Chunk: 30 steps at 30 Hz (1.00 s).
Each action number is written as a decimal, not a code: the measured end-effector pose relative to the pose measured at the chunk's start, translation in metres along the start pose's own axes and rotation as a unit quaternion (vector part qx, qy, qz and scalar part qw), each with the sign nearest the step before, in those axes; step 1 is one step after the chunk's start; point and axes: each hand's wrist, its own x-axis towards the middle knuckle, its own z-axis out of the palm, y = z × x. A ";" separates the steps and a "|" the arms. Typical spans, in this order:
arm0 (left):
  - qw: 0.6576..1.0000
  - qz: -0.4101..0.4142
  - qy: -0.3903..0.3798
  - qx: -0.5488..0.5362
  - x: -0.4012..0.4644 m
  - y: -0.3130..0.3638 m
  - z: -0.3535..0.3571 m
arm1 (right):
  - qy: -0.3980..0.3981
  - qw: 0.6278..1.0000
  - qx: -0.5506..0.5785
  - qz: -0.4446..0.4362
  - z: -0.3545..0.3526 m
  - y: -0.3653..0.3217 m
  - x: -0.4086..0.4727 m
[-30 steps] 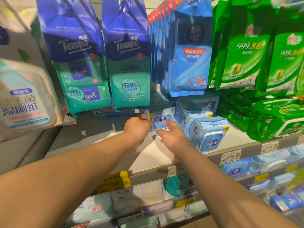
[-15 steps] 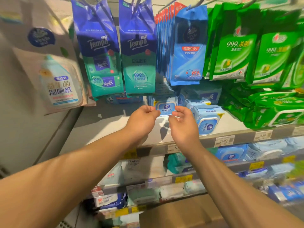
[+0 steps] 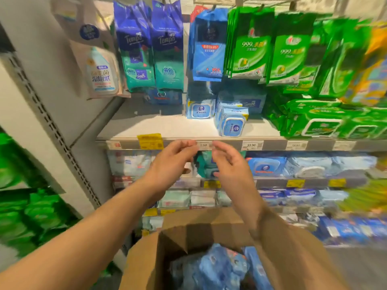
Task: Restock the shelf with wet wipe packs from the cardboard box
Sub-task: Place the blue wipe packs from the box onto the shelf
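blurred packs (image 3: 217, 266) in the bottom-cropped cardboard box (image 3: 146, 254); right-hand green packs (image 3: 343, 59) smeared

"Tempo" reads on the hanging blue-teal packs (image 3: 167, 45), with "99.9%" lower down; "999" marks the green packs (image 3: 250, 49); a shelf price tag (image 3: 252, 145) shows "19.90".

Green 999 packs (image 3: 250, 53) were hung from hooks at the upper right, beside blue sachets (image 3: 207, 57) and purple-and-teal Tempo packs (image 3: 168, 51). A pale pouch (image 3: 102, 74) was hung at the far left. Yellow price tags (image 3: 149, 141) were fixed along the rail.
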 end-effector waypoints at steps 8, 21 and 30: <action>0.995 -0.086 0.032 -0.040 -0.109 -0.041 0.043 | -0.035 0.997 0.007 0.074 -0.051 0.012 -0.087; 0.988 -0.115 0.051 -0.092 -0.193 -0.069 0.030 | -0.021 0.987 0.041 0.152 -0.066 0.010 -0.182; 0.984 -0.148 0.036 -0.087 -0.231 -0.120 0.002 | 0.015 0.977 0.016 0.212 -0.055 0.030 -0.236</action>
